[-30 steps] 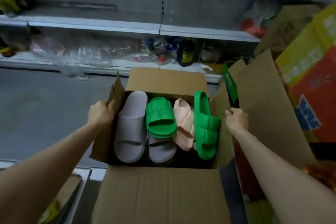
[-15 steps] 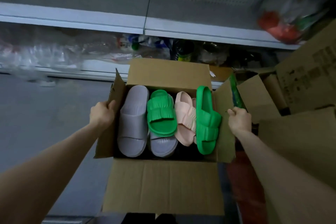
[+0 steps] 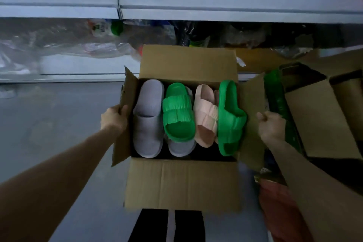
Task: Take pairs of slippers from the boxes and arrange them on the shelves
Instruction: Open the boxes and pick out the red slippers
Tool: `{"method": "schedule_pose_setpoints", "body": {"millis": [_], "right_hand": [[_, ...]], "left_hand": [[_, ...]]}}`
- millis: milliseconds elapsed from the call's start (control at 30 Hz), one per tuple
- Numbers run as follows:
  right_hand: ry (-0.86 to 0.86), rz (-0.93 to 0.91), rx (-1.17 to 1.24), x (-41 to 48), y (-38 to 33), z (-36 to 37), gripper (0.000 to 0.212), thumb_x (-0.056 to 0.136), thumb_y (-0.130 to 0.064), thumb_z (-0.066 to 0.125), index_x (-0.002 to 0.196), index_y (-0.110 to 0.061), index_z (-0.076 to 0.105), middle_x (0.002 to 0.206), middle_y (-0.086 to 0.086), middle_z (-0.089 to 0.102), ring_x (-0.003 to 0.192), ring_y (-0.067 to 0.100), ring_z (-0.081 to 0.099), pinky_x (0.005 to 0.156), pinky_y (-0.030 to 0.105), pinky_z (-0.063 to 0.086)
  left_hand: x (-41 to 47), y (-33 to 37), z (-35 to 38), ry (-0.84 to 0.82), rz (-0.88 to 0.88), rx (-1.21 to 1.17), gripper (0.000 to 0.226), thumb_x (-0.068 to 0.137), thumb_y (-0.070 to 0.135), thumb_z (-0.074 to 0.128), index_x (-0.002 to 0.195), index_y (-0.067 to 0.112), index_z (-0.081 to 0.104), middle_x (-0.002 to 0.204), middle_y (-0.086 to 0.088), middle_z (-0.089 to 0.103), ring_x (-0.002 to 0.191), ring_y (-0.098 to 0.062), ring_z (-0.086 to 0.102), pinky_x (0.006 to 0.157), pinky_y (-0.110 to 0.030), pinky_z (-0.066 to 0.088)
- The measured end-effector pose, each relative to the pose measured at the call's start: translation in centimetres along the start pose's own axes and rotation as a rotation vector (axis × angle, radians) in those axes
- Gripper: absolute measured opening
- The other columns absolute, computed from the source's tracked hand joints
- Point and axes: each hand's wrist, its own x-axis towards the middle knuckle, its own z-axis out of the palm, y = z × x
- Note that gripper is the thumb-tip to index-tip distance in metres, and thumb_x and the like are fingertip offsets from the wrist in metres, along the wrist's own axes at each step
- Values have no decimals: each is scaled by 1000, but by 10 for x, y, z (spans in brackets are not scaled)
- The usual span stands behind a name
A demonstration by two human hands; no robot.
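An open cardboard box (image 3: 182, 184) sits between my arms. My left hand (image 3: 114, 119) grips its left flap. My right hand (image 3: 271, 125) grips its right flap. Inside lie a lilac slipper (image 3: 148, 118) at the left, a green slipper (image 3: 177, 112) over a second lilac one (image 3: 181, 148), pink slippers (image 3: 205, 118), and another green slipper (image 3: 229, 120) standing on edge at the right. A grey shelf (image 3: 196, 0) runs across the top of the view.
The lower shelf holds plastic bags (image 3: 64, 45) and bottles behind the box. Other open cardboard boxes (image 3: 322, 116) stand at the right, with a green packet (image 3: 279, 100) against one. Grey floor (image 3: 51, 116) lies to the left. My dark trouser legs (image 3: 167, 226) show below the box.
The view has tilted down and drawn closer to the shelves; the box with both hands on its flaps now sits lower, near the lower shelf. The yellow-red carton at the right is out of view.
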Motion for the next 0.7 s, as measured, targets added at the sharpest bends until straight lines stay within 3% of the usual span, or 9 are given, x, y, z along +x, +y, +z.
{"method": "schedule_pose_setpoints", "body": {"millis": [133, 300, 467, 567, 700], "right_hand": [[-26, -12, -46, 54, 5, 32, 25, 96, -3, 46, 84, 15, 59, 92, 36, 59, 94, 45, 57, 80, 41, 43], [-23, -53, -20, 110, 16, 64, 29, 98, -4, 44, 95, 21, 60, 99, 38, 60, 95, 44, 57, 75, 39, 40], [-32, -51, 19, 147, 35, 97, 30, 97, -5, 44, 86, 17, 62, 92, 35, 62, 91, 45, 59, 79, 45, 46], [-72, -44, -3, 164, 46, 110, 32, 98, -7, 43, 78, 13, 59, 81, 31, 60, 84, 43, 59, 70, 41, 44], [-78, -24, -22, 175, 48, 115, 33, 99, -13, 44, 91, 14, 61, 92, 32, 61, 87, 39, 57, 70, 40, 42]], "left_hand": [[48, 18, 40, -13, -3, 16, 39, 100, 29, 38, 115, 0, 59, 113, -26, 60, 107, -40, 55, 89, -42, 44], [88, 29, 89, -8, -58, -20, 38, 100, 30, 37, 111, 2, 60, 106, -23, 61, 98, -36, 57, 78, -37, 44], [101, 25, 134, -2, -115, -4, 38, 100, 31, 37, 111, 3, 60, 107, -23, 61, 98, -38, 57, 80, -40, 45], [108, 27, 149, 5, -115, -7, 37, 100, 30, 37, 111, 4, 60, 108, -22, 62, 99, -38, 58, 80, -42, 46], [121, 32, 155, 28, -99, 36, 39, 99, 32, 38, 107, 1, 60, 105, -25, 62, 99, -40, 58, 84, -46, 49]]}}
